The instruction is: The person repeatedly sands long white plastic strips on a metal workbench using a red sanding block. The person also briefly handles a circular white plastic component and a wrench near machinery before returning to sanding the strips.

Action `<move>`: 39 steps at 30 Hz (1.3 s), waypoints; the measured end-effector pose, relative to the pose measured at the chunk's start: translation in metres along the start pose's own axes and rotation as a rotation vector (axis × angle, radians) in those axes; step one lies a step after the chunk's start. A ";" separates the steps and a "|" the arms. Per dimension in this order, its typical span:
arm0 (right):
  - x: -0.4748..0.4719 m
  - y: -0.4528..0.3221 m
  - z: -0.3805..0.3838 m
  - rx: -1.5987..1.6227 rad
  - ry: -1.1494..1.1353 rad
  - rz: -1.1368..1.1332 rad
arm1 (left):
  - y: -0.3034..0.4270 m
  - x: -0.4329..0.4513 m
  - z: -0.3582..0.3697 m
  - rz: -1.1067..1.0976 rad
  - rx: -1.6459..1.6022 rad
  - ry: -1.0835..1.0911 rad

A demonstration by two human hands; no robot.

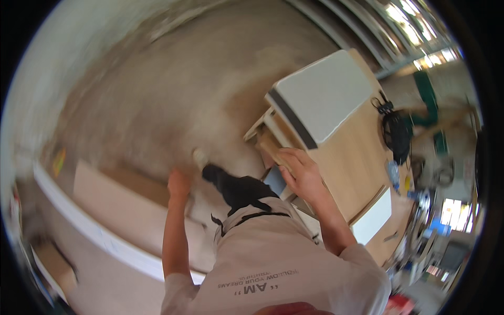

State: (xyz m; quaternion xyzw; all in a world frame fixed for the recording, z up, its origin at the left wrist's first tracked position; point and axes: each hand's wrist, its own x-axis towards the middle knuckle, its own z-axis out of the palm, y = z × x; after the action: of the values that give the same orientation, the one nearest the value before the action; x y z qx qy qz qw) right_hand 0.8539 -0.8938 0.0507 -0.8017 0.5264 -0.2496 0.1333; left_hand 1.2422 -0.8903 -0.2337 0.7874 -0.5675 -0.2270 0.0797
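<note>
My right hand (300, 170) is closed around a small block of light wood (274, 149) beside the edge of a wooden-topped table (342, 165). Over the floor on the left, my left hand (180, 183) is blurred, so its fingers cannot be made out and I cannot tell whether it holds anything. Close to my right hand, a white panel with a dark edge strip (323, 96) lies on the table. A smaller white panel (372, 216) rests on the tabletop nearer to me.
Large beige boards (130, 212) and a long white strip (98, 232) lie at the left. A black bag (395, 136) and a clear plastic bottle (393, 173) are along the table's far side. Metal bars (334, 23) stand at the top right.
</note>
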 end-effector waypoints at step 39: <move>0.472 0.586 0.065 1.068 0.097 1.745 | 0.945 0.927 0.069 1.035 0.800 -0.824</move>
State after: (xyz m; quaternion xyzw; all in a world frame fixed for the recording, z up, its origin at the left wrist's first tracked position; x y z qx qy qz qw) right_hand 0.5850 -1.5671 -0.1603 0.0356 0.7513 -0.2996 0.5869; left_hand 0.6348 -2.0673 -0.1799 0.2425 -0.8860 -0.2133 -0.3328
